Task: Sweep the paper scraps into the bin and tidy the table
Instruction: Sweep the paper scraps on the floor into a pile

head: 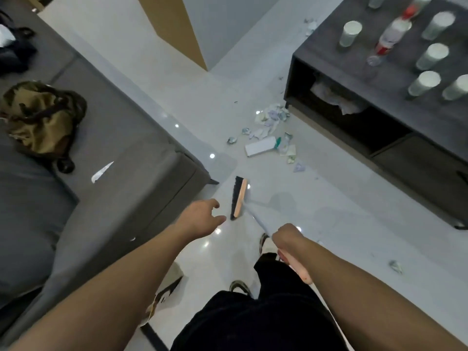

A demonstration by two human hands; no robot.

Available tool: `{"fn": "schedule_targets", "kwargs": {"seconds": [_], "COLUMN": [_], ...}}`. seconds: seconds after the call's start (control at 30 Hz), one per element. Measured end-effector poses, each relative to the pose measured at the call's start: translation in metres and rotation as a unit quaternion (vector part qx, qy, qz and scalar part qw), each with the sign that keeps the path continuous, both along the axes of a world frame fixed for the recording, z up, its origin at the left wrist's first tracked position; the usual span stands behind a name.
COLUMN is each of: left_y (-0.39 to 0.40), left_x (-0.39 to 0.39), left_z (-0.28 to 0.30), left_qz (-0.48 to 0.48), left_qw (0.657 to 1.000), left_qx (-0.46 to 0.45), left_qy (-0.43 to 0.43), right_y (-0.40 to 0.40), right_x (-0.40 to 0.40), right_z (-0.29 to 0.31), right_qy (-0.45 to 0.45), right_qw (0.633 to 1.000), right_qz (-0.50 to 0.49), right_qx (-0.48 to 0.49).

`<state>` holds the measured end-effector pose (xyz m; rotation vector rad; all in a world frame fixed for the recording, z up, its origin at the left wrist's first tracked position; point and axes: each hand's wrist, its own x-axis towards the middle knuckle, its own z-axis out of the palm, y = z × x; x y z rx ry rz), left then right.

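A broom [238,198] with a wooden head and dark bristles rests on the white floor. My right hand [287,236] grips its pale handle, whose pink end sticks out behind my wrist. My left hand [202,216] hovers open to the left of the broom head, holding nothing. A pile of paper scraps [272,120] lies on the floor beyond the broom, beside a white box [260,146]. One more scrap [395,266] lies at the right. The dark table [395,79] at the upper right carries several cups [350,33] and a fallen bottle [391,38]. No bin is visible.
A grey sofa [106,138] fills the left, with a camouflage bag [41,120] and a paper scrap [102,171] on it. Crumpled paper [334,96] sits in the table's lower shelf. My legs and shoes [239,286] are at the bottom. A wooden panel [174,26] stands at the top.
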<state>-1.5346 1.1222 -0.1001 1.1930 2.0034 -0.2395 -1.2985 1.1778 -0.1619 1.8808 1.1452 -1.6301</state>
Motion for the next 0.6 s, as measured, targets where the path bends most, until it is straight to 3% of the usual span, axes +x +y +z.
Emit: {"fn": "schedule_targets", "kwargs": {"seconds": [0.13, 0.23, 0.43, 0.6], "left_y": [0.063, 0.108, 0.176, 0.222], "left_x": [0.018, 0.029, 0.015, -0.046], "left_z": [0.001, 0.008, 0.017, 0.011], "left_qz": [-0.019, -0.052, -0.098, -0.098], "left_qw": [0.999, 0.997, 0.991, 0.989], "left_qx": [0.015, 0.037, 0.069, 0.094], "left_qy": [-0.032, -0.05, -0.066, -0.063], "right_y": [0.027, 0.035, 0.074, 0.147], "right_x": [0.058, 0.071, 0.027, -0.07], "right_z": [0.024, 0.045, 0.064, 0.055], "right_qy": [-0.105, -0.131, -0.1, -0.021], "right_qw": [0.99, 0.98, 0.99, 0.996], "right_qz": [0.095, 0.143, 0.081, 0.036], "right_qx": [0.021, 0.035, 0.055, 0.079]}}
